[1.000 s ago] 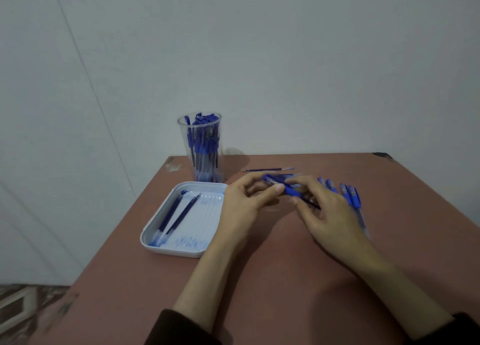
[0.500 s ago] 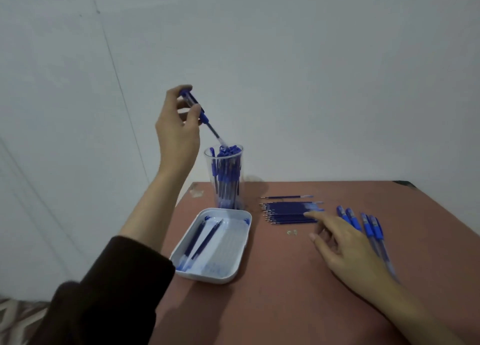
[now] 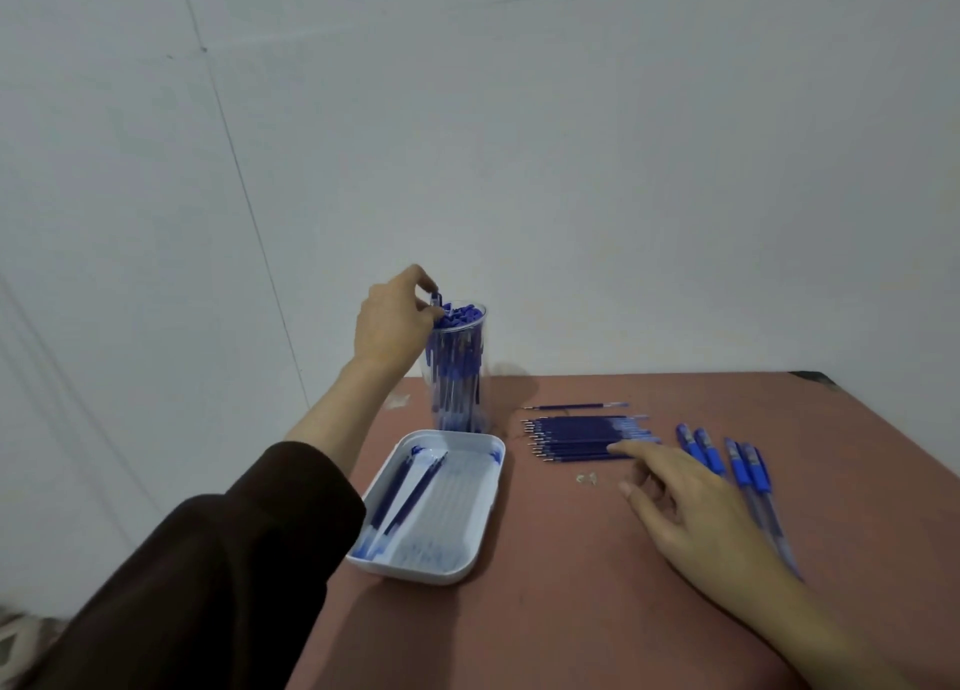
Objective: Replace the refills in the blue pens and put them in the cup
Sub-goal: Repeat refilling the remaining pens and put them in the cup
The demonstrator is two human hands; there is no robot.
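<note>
A clear cup [image 3: 460, 377] packed with blue pens stands at the table's far left. My left hand [image 3: 392, 320] is at its rim, fingers pinched on the top of a blue pen [image 3: 435, 300] that is mostly down inside the cup. A row of dark blue refills [image 3: 582, 437] lies in the middle of the table. My right hand [image 3: 691, 507] rests flat and open on the table, its fingertips touching the refills' right ends. Several blue pens [image 3: 737, 468] lie just right of that hand, partly hidden by it.
A white tray [image 3: 467, 544] holding two dark refills [image 3: 410, 487] sits in front of the cup near the table's left edge. A small clear scrap [image 3: 587, 478] lies below the refill row. The wall stands directly behind the reddish table [image 3: 571, 611].
My left hand carried the pen from above the cup down into it. My right hand let go of the pen earlier and now lies by the refills.
</note>
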